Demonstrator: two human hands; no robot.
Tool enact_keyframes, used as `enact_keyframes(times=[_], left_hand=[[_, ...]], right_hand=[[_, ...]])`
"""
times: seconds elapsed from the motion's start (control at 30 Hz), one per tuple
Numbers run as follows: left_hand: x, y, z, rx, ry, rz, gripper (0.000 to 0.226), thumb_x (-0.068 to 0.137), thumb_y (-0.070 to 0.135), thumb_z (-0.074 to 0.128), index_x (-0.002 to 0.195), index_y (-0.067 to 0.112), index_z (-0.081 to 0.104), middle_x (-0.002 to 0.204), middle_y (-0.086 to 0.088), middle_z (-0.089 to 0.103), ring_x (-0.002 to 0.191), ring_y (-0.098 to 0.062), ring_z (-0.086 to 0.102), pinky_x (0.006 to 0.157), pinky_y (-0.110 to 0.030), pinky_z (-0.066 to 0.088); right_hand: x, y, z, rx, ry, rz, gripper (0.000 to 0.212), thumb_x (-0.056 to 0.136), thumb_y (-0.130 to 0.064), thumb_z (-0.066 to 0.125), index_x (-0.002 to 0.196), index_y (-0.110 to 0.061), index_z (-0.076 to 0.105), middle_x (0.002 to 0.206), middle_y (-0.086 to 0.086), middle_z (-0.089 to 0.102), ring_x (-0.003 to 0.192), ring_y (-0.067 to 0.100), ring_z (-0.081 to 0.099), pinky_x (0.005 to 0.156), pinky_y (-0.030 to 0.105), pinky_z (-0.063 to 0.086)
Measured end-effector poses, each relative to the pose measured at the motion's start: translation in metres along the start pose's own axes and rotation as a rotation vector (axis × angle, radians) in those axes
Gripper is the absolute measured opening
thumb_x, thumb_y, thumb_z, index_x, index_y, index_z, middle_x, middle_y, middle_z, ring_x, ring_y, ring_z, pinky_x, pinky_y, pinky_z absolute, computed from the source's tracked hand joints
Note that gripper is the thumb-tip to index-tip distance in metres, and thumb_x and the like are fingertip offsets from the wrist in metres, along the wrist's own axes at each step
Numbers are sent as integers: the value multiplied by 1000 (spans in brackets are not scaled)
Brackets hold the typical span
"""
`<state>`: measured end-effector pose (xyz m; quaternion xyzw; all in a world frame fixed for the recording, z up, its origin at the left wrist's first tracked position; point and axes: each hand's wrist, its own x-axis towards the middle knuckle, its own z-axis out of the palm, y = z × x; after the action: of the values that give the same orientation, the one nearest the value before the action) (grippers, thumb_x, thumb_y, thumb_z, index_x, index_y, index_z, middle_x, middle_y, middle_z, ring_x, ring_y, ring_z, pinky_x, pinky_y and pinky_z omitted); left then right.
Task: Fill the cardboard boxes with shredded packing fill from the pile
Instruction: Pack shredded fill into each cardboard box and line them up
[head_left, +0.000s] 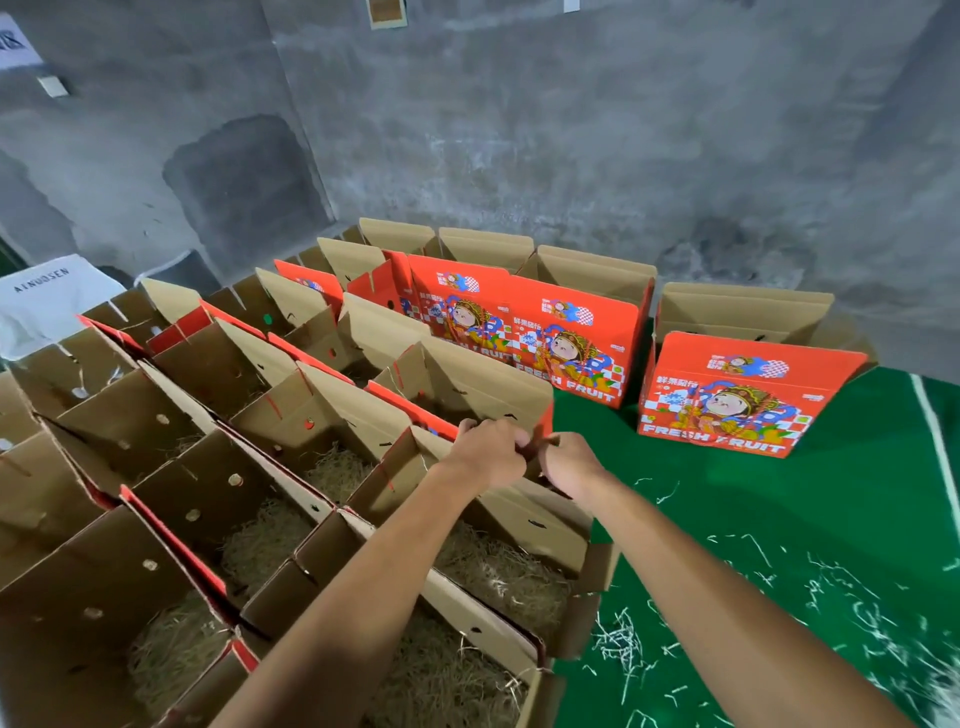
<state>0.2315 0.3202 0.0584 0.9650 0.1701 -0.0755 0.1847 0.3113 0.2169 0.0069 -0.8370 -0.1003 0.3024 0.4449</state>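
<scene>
Covering the floor, green mat (779, 493) meets grey concrete wall (519, 130).

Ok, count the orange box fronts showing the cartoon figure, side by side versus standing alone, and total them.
Side-by-side fronts: 2
Lone front: 1
Total: 3

Both bare forearms reach up from the bottom edge toward the middle of the frame, converging as they go. The left hand (485, 451) sits just left of centre, knuckles up, fingers curled in a pinch. The right hand (569, 462) lies just beside it, nearly touching, its fingers likewise curled and pinching, wrist bent slightly toward the left.
</scene>
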Motion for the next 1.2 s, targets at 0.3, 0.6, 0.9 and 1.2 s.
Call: enact_keyframes(times=[0.3, 0.6, 0.9, 1.2], left_hand=[[-55, 20, -18, -17, 83, 93, 22, 94, 25, 49, 73, 25, 57, 80, 0, 66, 87, -25, 62, 103, -49, 41], [-169, 9, -43, -98, 131, 70, 17, 91, 23, 51, 87, 20, 67, 87, -4, 69, 89, -27, 62, 77, -34, 48], [-271, -34, -47, -42, 353, 63, 20, 93, 29, 52, 98, 32, 71, 97, 4, 71, 94, -23, 64, 83, -37, 54], [-273, -131, -91, -119, 455, 129, 18, 91, 21, 54, 85, 25, 70, 71, 10, 63, 67, -14, 58, 62, -29, 45]], right_hand=[[-93, -8, -13, -61, 130, -216, 27, 100, -24, 46, 114, -31, 67, 93, -5, 72, 65, 7, 62, 52, 19, 46], [-198, -13, 7, -50, 62, -361, 25, 101, -26, 48, 114, -36, 67, 91, -6, 74, 48, 2, 49, 45, 18, 35], [-271, -19, 65, 112, -46, -421, 28, 103, -13, 44, 108, -31, 64, 104, -8, 73, 88, 7, 73, 92, 51, 56], [-262, -88, 135, 140, -86, -492, 20, 102, -28, 53, 116, -32, 66, 113, -5, 72, 86, 9, 74, 86, 45, 60]])
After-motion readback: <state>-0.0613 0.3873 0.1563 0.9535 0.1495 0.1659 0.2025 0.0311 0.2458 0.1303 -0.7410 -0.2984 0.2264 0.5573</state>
